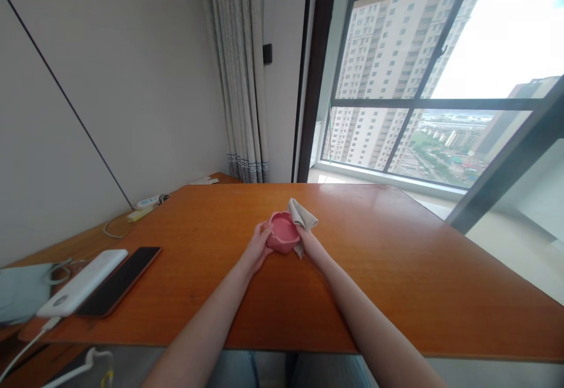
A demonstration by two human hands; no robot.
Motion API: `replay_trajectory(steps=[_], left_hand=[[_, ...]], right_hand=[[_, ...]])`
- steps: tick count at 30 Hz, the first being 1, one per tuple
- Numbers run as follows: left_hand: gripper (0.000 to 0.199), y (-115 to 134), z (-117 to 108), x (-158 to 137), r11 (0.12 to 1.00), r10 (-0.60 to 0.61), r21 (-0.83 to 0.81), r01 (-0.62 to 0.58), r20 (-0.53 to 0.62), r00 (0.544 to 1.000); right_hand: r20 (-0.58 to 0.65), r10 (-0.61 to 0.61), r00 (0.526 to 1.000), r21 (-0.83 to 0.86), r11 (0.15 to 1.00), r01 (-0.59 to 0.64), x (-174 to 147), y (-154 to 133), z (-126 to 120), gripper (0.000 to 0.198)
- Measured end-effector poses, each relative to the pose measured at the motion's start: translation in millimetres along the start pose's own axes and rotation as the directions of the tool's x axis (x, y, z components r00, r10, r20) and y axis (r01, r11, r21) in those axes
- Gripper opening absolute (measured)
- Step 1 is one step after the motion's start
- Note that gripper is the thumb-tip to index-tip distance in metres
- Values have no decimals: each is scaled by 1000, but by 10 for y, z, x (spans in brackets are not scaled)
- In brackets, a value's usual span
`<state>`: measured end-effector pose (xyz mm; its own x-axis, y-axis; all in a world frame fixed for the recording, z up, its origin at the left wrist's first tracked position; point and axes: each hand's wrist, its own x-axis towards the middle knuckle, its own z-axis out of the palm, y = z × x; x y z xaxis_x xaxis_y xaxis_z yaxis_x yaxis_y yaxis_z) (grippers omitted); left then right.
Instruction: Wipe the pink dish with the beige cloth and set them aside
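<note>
The left hand (259,246) is gripping the near-left side of a pink bowl (284,232), fingers curling around it. The right hand (309,243) is clasping a pale cloth (303,215) against the bowl's right side. Both are working over the tabletop (379,253).

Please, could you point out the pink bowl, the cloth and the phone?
Pink bowl (283,230), head view: on its inside floor.
Cloth (303,215), head view: on its upper fold.
Phone (120,282), head view: on its dark screen.
</note>
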<state>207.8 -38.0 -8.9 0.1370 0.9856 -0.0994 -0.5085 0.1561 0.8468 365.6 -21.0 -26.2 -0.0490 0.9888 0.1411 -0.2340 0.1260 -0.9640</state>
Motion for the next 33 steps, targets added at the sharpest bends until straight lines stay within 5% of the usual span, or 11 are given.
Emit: replay_trajectory(steps=[5, 9, 13, 20, 26, 33], left_hand=[[51, 5, 2, -60, 984, -159, 106, 143, 158, 975], [53, 31, -76, -55, 936, -287, 265, 232, 195, 938], [42, -18, -107, -29, 926, -229, 327, 191, 82, 970], [40, 36, 6, -66, 981, -193, 23, 192, 129, 973], [39, 34, 23, -43, 993, -100, -44, 109, 173, 980], [43, -33, -22, 51, 998, 31, -54, -34, -60, 998]], right_hand=[[-183, 91, 979, 58, 995, -82, 69, 73, -134, 43], [-92, 171, 981, 16, 985, -170, 6, -26, -133, 33], [21, 234, 972, 33, 971, -235, -60, -101, -87, 30], [-305, 325, 895, 300, 925, -233, 46, -49, -126, 16], [-102, 351, 931, 403, 870, -284, -44, -122, 110, 18], [-60, 321, 945, 418, 868, -269, -99, -73, 220, 27]])
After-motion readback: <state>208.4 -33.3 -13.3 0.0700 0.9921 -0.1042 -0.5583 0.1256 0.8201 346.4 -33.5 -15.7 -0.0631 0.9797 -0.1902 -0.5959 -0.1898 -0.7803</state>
